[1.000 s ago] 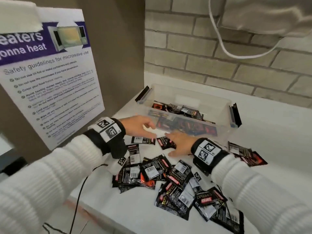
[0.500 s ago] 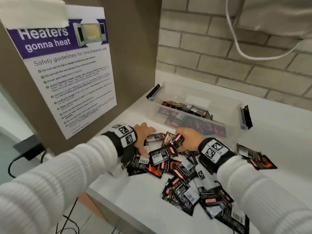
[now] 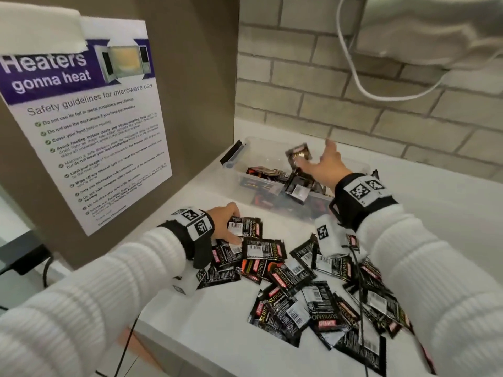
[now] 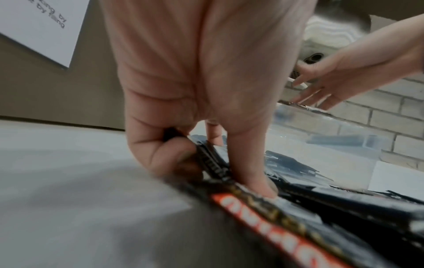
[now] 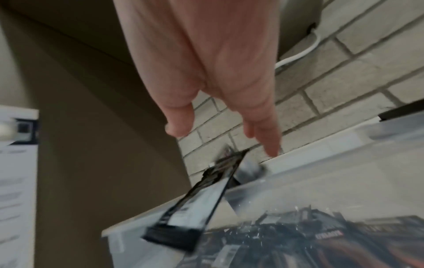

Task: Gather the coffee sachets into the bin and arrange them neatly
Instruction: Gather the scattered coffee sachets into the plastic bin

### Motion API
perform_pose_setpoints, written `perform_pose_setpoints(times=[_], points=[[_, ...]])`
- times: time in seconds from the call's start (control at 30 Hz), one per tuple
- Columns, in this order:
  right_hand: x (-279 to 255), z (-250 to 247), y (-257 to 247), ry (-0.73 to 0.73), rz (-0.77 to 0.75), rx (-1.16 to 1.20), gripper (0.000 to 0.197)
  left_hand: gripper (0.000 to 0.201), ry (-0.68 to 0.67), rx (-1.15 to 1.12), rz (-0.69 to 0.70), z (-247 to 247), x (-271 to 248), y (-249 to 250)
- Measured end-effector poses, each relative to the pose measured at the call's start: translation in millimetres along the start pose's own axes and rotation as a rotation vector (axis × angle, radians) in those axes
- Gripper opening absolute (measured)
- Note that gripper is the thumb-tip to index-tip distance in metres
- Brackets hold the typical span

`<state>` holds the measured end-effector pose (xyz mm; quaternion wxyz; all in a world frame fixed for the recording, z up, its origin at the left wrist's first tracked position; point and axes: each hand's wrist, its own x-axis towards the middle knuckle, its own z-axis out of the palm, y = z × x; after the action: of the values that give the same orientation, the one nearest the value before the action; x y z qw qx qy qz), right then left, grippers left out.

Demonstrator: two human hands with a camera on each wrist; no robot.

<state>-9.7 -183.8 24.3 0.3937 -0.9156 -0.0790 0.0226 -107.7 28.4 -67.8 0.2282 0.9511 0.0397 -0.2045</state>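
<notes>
The left hand [image 3: 224,223] pinches a sachet [image 3: 245,227] at the pile's [image 3: 313,289] far-left edge on the counter [image 3: 212,336]; the bin [image 3: 245,170] lies just beyond its fingers, toward the wall. The right hand [image 3: 325,165] hangs over the bin, fingers spread and released, loose sachets [image 3: 298,153] dropping below them.

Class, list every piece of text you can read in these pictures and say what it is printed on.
"Heaters gonna heat": poster banner.
"Safety guidelines for microwave use": poster heading.
"SUPREMO": coffee sachets on the counter.
Poster bullet points, sachet barcodes and small print: too small or blurred to read reliably.
Wrist views: lettering blurred.
</notes>
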Motion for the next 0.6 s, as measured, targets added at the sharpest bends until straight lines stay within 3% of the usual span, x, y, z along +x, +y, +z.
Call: perform_pose_setpoints(times=[0.07,0.13,0.2,0.23,0.3,0.4,0.5,0.6], points=[[-10.9,5.6,0.8,-0.005,-0.070,-0.199,0.069,0.057,0.032,-0.085,0.006,-0.4,0.5,-2.1],[-30.8,12.6,-1.5,-0.031,-0.213,-0.164,0.046,0.056,0.081,-0.144,0.030,-5.6,-1.6,-3.5],[-51.7,22.0,-0.5,-0.236,-0.316,-0.213,0.034,0.057,0.117,-0.174,0.076,-18.3,-4.4,-2.8],[-62.1,28.5,2.5,-0.374,-0.336,-0.285,0.037,0.058,0.125,-0.188,0.104,-27.3,-6.6,-1.0],[-79.9,45.4,14.4,-0.592,-0.322,-0.435,0.061,0.058,0.139,-0.209,0.152,-48.4,-11.8,5.3],[-98.4,68.8,32.7,-0.759,-0.258,-0.600,0.094,0.060,0.209,-0.246,0.190,-79.2,-15.5,18.4],[-101.2,78.9,41.8,-0.770,-0.279,-0.674,0.099,0.065,0.333,-0.323,0.213,-98.4,-5.8,35.8],[-100.2,80.6,43.0,-0.696,-0.348,-0.639,0.082,0.065,0.455,-0.407,0.232,-104.7,12.9,60.8]])
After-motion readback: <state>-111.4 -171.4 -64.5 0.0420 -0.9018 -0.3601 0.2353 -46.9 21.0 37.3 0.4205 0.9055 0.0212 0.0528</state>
